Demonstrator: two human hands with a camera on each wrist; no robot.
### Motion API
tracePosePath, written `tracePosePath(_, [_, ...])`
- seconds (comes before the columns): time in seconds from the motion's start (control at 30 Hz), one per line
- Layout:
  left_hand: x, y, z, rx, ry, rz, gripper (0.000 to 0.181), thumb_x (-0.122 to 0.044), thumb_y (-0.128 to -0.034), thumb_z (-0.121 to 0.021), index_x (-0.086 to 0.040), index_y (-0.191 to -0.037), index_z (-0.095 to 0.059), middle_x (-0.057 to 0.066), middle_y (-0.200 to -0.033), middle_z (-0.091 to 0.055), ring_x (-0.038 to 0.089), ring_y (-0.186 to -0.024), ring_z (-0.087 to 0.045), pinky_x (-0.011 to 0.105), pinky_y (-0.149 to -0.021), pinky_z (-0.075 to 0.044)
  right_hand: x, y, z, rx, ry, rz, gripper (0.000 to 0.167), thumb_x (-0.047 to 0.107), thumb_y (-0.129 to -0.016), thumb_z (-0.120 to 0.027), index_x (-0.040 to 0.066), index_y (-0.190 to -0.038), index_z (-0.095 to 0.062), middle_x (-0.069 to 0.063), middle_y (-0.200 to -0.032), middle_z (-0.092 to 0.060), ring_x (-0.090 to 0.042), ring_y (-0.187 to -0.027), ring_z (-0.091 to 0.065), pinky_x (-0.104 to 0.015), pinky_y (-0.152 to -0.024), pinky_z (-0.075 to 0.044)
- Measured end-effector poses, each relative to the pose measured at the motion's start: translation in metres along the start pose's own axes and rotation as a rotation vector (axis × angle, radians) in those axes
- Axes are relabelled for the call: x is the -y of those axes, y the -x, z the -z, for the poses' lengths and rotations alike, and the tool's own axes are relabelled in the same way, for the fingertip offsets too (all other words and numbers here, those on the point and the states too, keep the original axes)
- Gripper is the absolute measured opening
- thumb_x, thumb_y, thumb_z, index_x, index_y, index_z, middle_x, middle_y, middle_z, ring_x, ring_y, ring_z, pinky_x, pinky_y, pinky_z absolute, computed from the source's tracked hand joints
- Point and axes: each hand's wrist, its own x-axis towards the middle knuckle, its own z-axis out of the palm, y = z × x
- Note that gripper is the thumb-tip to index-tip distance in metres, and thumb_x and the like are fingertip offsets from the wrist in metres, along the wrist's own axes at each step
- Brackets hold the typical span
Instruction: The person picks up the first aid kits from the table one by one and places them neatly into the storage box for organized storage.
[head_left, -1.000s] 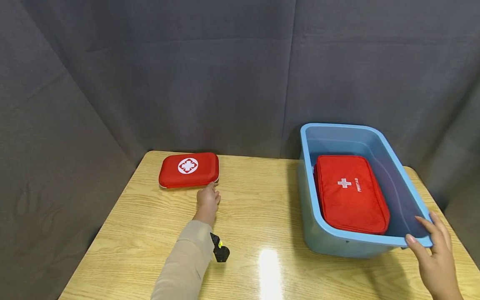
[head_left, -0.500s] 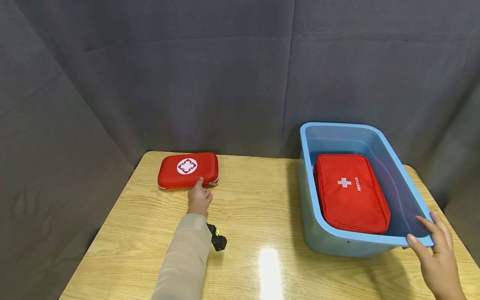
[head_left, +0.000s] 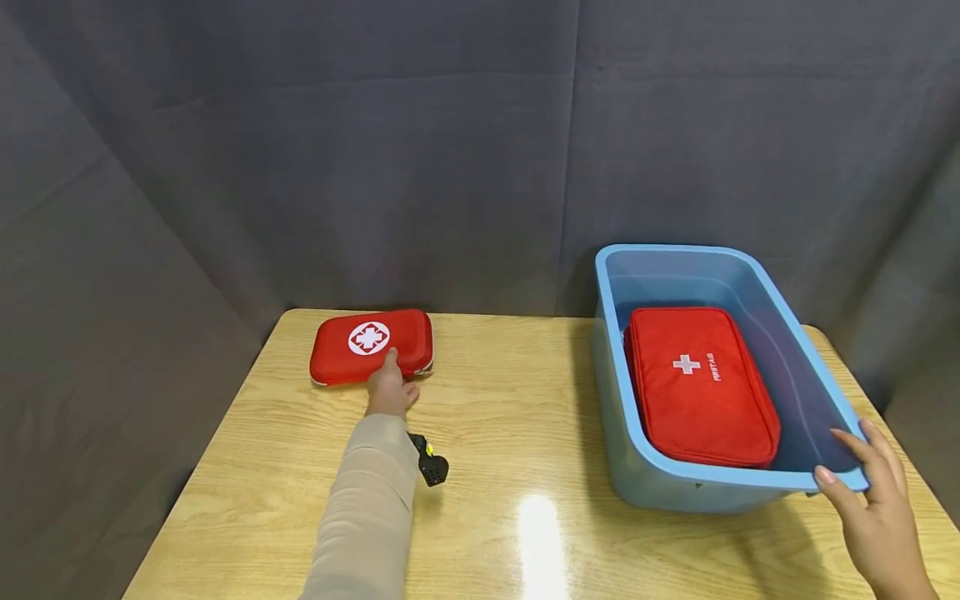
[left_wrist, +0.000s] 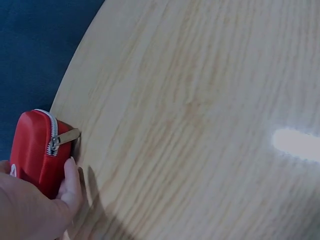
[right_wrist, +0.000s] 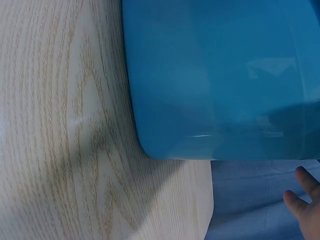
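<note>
A red hard zip case [head_left: 405, 329] with a white cross emblem lies on the table at the far left. My left hand [head_left: 390, 390] grips its near side, thumb over the top. In the left wrist view, the fingers of my left hand [left_wrist: 37, 212] curl along the case's side [left_wrist: 32, 145], below the metal zip pull. A blue plastic tub [head_left: 617, 417] stands on the right, holding a red fabric first aid bag [head_left: 705, 408]. At its near right corner, my right hand [head_left: 879, 512] holds the rim, thumb outside and a finger inside.
The wooden table [head_left: 487, 417] has a bright glare patch near its front. Dark grey cloth [head_left: 420, 183] hangs behind and along both sides. A small black device [head_left: 431, 467] is at my left wrist.
My left hand has slid left along the case's near edge, from its right corner toward the middle, and its thumb now lies over the top. The right hand stays on the rim.
</note>
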Motion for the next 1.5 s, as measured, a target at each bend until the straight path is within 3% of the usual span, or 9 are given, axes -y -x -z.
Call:
tracePosePath(0.4, [-0.002, -0.001, 0.004, -0.095, -0.112, -0.039, 0.050, -0.031, -0.0915, -0.039, 0.004, -0.127, -0.033, 0.021, -0.115, -0.043, 0.031, -0.098, -0.051, 0.035, -0.082, -0.043, 0.002, 0.002, -0.002, 0.002, -0.023, 0.008, 0.047, -0.005, -0.080, -0.049, 0.001, -0.125, -0.040, 0.008, -0.139, -0.018, -0.004, -0.124, -0.011, -0.018, -0.095, -0.006])
tracePosePath(0.6, [0.009, -0.039, 0.011, -0.083, 0.025, -0.051, 0.056, -0.030, -0.0846, -0.054, 0.004, -0.125, -0.035, 0.023, -0.111, -0.046, 0.031, -0.091, -0.054, 0.037, -0.074, -0.046, 0.001, -0.001, -0.003, -0.001, -0.027, 0.011, 0.049, -0.006, -0.079, -0.049, 0.002, -0.126, -0.040, 0.009, -0.138, -0.019, -0.004, -0.124, -0.011, -0.018, -0.095, -0.006])
tracePosePath(0.67, [0.009, -0.043, 0.011, -0.095, 0.048, -0.066, 0.059, -0.031, -0.0826, -0.057, 0.005, -0.124, -0.035, 0.022, -0.111, -0.047, 0.031, -0.089, -0.055, 0.037, -0.073, -0.047, 0.000, -0.002, -0.005, -0.001, -0.030, 0.010, 0.049, -0.006, -0.079, -0.049, 0.003, -0.126, -0.040, 0.008, -0.138, -0.019, -0.005, -0.124, -0.011, -0.017, -0.094, -0.006])
tracePosePath(0.73, [0.008, -0.039, 0.009, -0.115, 0.079, -0.082, 0.061, -0.031, -0.0823, -0.057, 0.003, -0.126, -0.031, 0.018, -0.116, -0.044, 0.028, -0.094, -0.053, 0.036, -0.075, -0.046, -0.001, -0.003, -0.007, -0.003, -0.030, 0.006, 0.049, -0.006, -0.079, -0.050, 0.004, -0.127, -0.040, 0.008, -0.138, -0.018, -0.005, -0.124, -0.011, -0.016, -0.093, -0.007])
tracePosePath(0.77, [0.003, -0.023, 0.007, -0.127, 0.078, -0.073, 0.059, -0.030, -0.0848, -0.053, 0.001, -0.128, -0.028, 0.014, -0.120, -0.041, 0.025, -0.099, -0.050, 0.034, -0.079, -0.044, -0.001, -0.003, -0.008, -0.005, -0.030, 0.004, 0.049, -0.006, -0.079, -0.050, 0.004, -0.126, -0.040, 0.007, -0.139, -0.019, -0.004, -0.124, -0.011, -0.015, -0.092, -0.007])
tracePosePath(0.9, [0.000, 0.002, 0.011, -0.081, 0.182, -0.110, 0.056, -0.023, -0.0869, -0.050, -0.002, -0.130, -0.022, 0.011, -0.124, -0.037, 0.022, -0.105, -0.045, 0.037, -0.084, -0.040, -0.001, -0.003, -0.011, -0.004, -0.036, -0.008, 0.049, -0.005, -0.079, -0.050, 0.003, -0.126, -0.040, 0.004, -0.139, -0.018, -0.006, -0.125, -0.010, -0.017, -0.094, -0.007])
tracePosePath(1.13, [-0.001, 0.007, 0.018, -0.072, 0.268, -0.090, 0.063, -0.015, -0.0834, -0.055, -0.004, -0.129, -0.014, 0.016, -0.122, -0.035, 0.030, -0.104, -0.044, 0.046, -0.087, -0.035, -0.001, -0.003, -0.014, -0.005, -0.028, -0.015, 0.047, -0.004, -0.080, -0.050, -0.001, -0.125, -0.038, 0.007, -0.139, -0.017, -0.005, -0.125, -0.009, -0.013, -0.092, -0.007])
tracePosePath(1.33, [-0.003, -0.010, 0.018, -0.047, 0.256, -0.116, 0.057, -0.018, -0.0834, -0.056, 0.002, -0.126, -0.024, 0.015, -0.115, -0.040, 0.029, -0.099, -0.046, 0.047, -0.084, -0.037, -0.006, -0.004, -0.018, -0.006, -0.042, -0.013, 0.049, -0.005, -0.080, -0.050, 0.004, -0.127, -0.039, 0.010, -0.138, -0.018, -0.004, -0.124, -0.010, -0.013, -0.092, -0.007])
tracePosePath(1.5, [-0.002, -0.041, 0.015, 0.092, 0.244, -0.171, 0.057, -0.022, -0.0766, -0.065, 0.002, -0.118, -0.035, 0.015, -0.103, -0.051, 0.029, -0.089, -0.053, 0.048, -0.078, -0.041, -0.007, -0.005, -0.020, 0.001, -0.046, -0.036, 0.050, -0.004, -0.081, -0.050, 0.005, -0.128, -0.038, 0.010, -0.138, -0.016, -0.002, -0.124, -0.009, -0.014, -0.092, -0.006])
